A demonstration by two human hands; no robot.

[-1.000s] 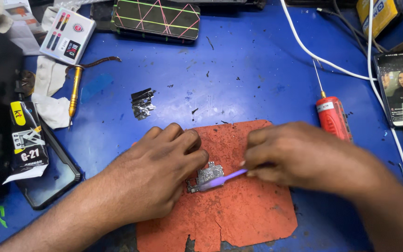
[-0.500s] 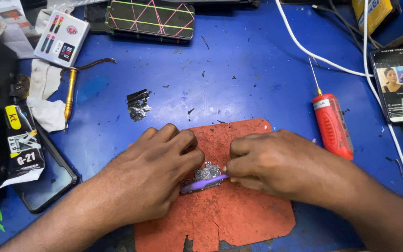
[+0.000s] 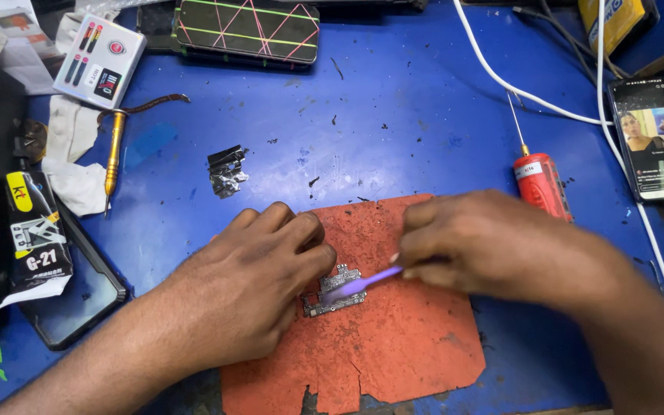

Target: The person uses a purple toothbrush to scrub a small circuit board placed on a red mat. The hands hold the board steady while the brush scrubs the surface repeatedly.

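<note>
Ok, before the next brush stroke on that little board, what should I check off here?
1. Left hand pins the circuit board: ok.
2. Right hand grips the purple brush: ok.
3. Brush tip on the board: ok.
4. Board lies fully on the red mat: ok.
5. Red screwdriver sits apart from the right hand: cannot tell.
6. Board free of debris: cannot tell, too small.
</note>
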